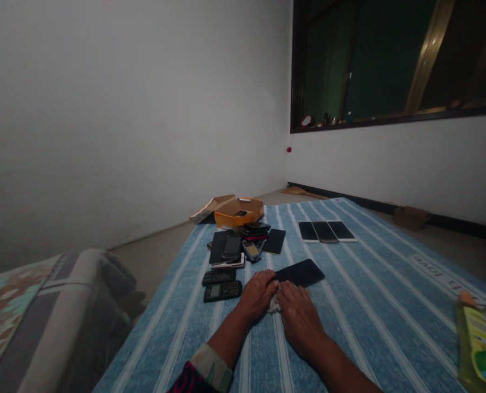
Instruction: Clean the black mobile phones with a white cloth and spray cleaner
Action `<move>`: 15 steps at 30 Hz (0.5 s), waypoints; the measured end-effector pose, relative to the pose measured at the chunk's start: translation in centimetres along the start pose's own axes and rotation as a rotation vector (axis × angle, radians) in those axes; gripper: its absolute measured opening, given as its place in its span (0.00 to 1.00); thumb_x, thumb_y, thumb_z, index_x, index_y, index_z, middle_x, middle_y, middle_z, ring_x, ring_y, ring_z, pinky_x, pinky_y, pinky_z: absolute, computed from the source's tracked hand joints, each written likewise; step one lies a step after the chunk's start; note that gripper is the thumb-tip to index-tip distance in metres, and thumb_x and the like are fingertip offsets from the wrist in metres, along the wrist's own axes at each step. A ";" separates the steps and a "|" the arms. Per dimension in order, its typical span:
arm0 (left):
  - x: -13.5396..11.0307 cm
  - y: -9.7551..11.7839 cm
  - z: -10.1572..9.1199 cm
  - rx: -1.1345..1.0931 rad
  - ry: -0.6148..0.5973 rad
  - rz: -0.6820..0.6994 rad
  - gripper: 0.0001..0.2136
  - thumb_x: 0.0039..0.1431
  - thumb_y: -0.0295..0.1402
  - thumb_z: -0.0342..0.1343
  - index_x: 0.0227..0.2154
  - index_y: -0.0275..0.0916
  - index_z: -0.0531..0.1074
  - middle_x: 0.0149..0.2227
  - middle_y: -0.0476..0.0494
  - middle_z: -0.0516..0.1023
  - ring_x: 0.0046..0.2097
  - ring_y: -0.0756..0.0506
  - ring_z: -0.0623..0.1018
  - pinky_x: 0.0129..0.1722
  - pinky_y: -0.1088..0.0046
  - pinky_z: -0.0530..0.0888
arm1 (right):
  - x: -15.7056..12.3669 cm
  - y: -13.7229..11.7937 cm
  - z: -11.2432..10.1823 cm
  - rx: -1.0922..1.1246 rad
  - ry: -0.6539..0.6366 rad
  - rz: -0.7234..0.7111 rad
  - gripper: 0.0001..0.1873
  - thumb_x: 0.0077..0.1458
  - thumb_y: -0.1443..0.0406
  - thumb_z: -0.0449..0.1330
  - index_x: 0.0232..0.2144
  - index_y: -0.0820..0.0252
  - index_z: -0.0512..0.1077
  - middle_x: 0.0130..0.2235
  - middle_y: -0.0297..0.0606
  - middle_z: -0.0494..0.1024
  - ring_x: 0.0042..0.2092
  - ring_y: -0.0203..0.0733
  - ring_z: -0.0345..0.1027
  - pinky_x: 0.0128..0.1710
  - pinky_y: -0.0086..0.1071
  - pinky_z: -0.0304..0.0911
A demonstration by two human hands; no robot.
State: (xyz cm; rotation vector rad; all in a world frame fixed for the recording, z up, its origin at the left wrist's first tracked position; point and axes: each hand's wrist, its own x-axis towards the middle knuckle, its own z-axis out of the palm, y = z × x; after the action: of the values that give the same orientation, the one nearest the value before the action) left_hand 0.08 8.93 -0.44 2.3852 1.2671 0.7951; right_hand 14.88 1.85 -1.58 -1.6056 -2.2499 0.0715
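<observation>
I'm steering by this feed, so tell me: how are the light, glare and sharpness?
Head view: dim overall, the wall a muted grey; head view: a glint on the gold window bar, no strong glare on the dark phone by the hands; head view: the yellow packet looks soft, its print unreadable, and probably stretched by the wide lens.

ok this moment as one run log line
left hand: at end of dark phone | right hand: over pale cloth | left side: two keypad phones | beyond: row of three phones
</observation>
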 end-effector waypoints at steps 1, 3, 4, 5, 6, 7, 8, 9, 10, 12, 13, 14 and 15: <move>0.0 0.0 0.0 0.003 0.000 0.000 0.11 0.65 0.36 0.46 0.42 0.40 0.73 0.43 0.43 0.78 0.47 0.42 0.75 0.50 0.64 0.70 | 0.2 -0.1 0.1 -0.004 0.004 0.002 0.29 0.57 0.76 0.47 0.61 0.66 0.63 0.62 0.48 0.65 0.65 0.49 0.52 0.65 0.47 0.44; 0.0 0.0 -0.1 0.011 -0.002 -0.005 0.11 0.65 0.36 0.46 0.42 0.41 0.73 0.43 0.43 0.78 0.47 0.42 0.75 0.50 0.65 0.70 | 0.6 -0.1 0.3 0.004 0.004 0.008 0.30 0.58 0.76 0.46 0.62 0.67 0.61 0.62 0.48 0.65 0.66 0.50 0.51 0.65 0.48 0.44; 0.0 0.1 -0.1 0.013 -0.003 -0.008 0.12 0.65 0.36 0.46 0.42 0.40 0.73 0.43 0.42 0.78 0.47 0.42 0.75 0.50 0.65 0.70 | 0.7 -0.2 0.3 0.014 0.002 0.010 0.30 0.58 0.76 0.46 0.62 0.68 0.61 0.62 0.48 0.65 0.66 0.50 0.51 0.65 0.49 0.44; 0.0 0.1 -0.2 0.013 -0.005 -0.011 0.12 0.65 0.36 0.46 0.42 0.40 0.73 0.43 0.42 0.78 0.47 0.42 0.75 0.50 0.64 0.70 | 0.7 -0.2 0.3 0.025 0.003 0.010 0.29 0.58 0.76 0.46 0.62 0.68 0.61 0.62 0.48 0.66 0.65 0.50 0.51 0.65 0.49 0.44; 0.0 0.2 -0.2 0.010 -0.007 -0.013 0.12 0.65 0.36 0.46 0.42 0.40 0.73 0.44 0.41 0.78 0.47 0.42 0.75 0.50 0.64 0.70 | 0.6 -0.1 0.3 0.034 0.008 0.008 0.29 0.58 0.76 0.46 0.62 0.68 0.62 0.62 0.48 0.66 0.65 0.50 0.52 0.65 0.48 0.44; 0.0 0.2 -0.2 0.006 -0.006 -0.017 0.12 0.65 0.36 0.46 0.42 0.39 0.72 0.44 0.40 0.78 0.48 0.41 0.75 0.51 0.64 0.70 | 0.5 -0.1 0.3 0.041 0.015 0.003 0.29 0.57 0.76 0.46 0.61 0.67 0.63 0.62 0.48 0.66 0.65 0.50 0.52 0.65 0.48 0.43; 0.0 0.2 -0.3 0.003 -0.006 -0.020 0.12 0.65 0.36 0.46 0.43 0.39 0.72 0.45 0.40 0.78 0.48 0.41 0.75 0.51 0.64 0.70 | 0.3 0.0 0.3 0.047 0.023 -0.003 0.29 0.57 0.76 0.46 0.61 0.67 0.63 0.61 0.48 0.66 0.65 0.49 0.53 0.65 0.48 0.43; 0.0 0.2 -0.3 0.000 -0.007 -0.020 0.13 0.65 0.36 0.46 0.43 0.38 0.72 0.45 0.39 0.78 0.49 0.41 0.75 0.51 0.63 0.70 | 0.2 0.0 0.3 0.052 0.028 -0.006 0.28 0.58 0.76 0.46 0.60 0.67 0.64 0.61 0.48 0.67 0.65 0.49 0.53 0.65 0.48 0.43; 0.0 0.3 -0.3 0.000 -0.007 -0.017 0.13 0.65 0.36 0.46 0.43 0.38 0.72 0.45 0.39 0.78 0.48 0.41 0.75 0.51 0.63 0.70 | 0.1 0.1 0.3 0.054 0.029 -0.009 0.28 0.58 0.76 0.46 0.60 0.66 0.64 0.61 0.47 0.67 0.64 0.49 0.53 0.65 0.47 0.43; 0.0 0.3 -0.2 0.009 -0.008 -0.007 0.13 0.65 0.37 0.46 0.43 0.38 0.72 0.44 0.40 0.78 0.47 0.41 0.75 0.50 0.63 0.70 | 0.2 0.1 0.3 0.050 0.021 -0.009 0.28 0.59 0.75 0.46 0.60 0.66 0.64 0.61 0.47 0.67 0.65 0.49 0.53 0.65 0.47 0.42; 0.0 0.3 -0.2 0.013 -0.008 -0.001 0.13 0.65 0.37 0.45 0.43 0.39 0.72 0.43 0.40 0.78 0.47 0.41 0.75 0.50 0.63 0.70 | 0.3 0.0 0.3 0.043 0.014 -0.005 0.28 0.59 0.75 0.46 0.61 0.66 0.63 0.61 0.47 0.67 0.65 0.49 0.52 0.65 0.48 0.42; 0.0 0.4 -0.2 0.015 -0.007 0.004 0.13 0.66 0.37 0.45 0.42 0.39 0.73 0.43 0.41 0.78 0.46 0.42 0.75 0.50 0.63 0.70 | 0.5 0.0 0.3 0.034 0.008 0.000 0.28 0.59 0.75 0.46 0.61 0.66 0.63 0.61 0.47 0.67 0.65 0.49 0.52 0.65 0.48 0.43; 0.0 0.4 -0.3 0.015 -0.005 0.005 0.13 0.66 0.37 0.45 0.42 0.39 0.73 0.43 0.41 0.78 0.46 0.42 0.75 0.50 0.63 0.70 | 0.6 -0.1 0.3 0.023 0.005 0.005 0.28 0.59 0.75 0.47 0.61 0.66 0.62 0.61 0.47 0.67 0.65 0.49 0.52 0.65 0.47 0.43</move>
State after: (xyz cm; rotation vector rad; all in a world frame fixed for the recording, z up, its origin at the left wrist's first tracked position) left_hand 0.20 8.74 -0.01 2.4020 1.2700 0.7831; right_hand 14.53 2.43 -1.67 -1.5977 -2.2334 0.0941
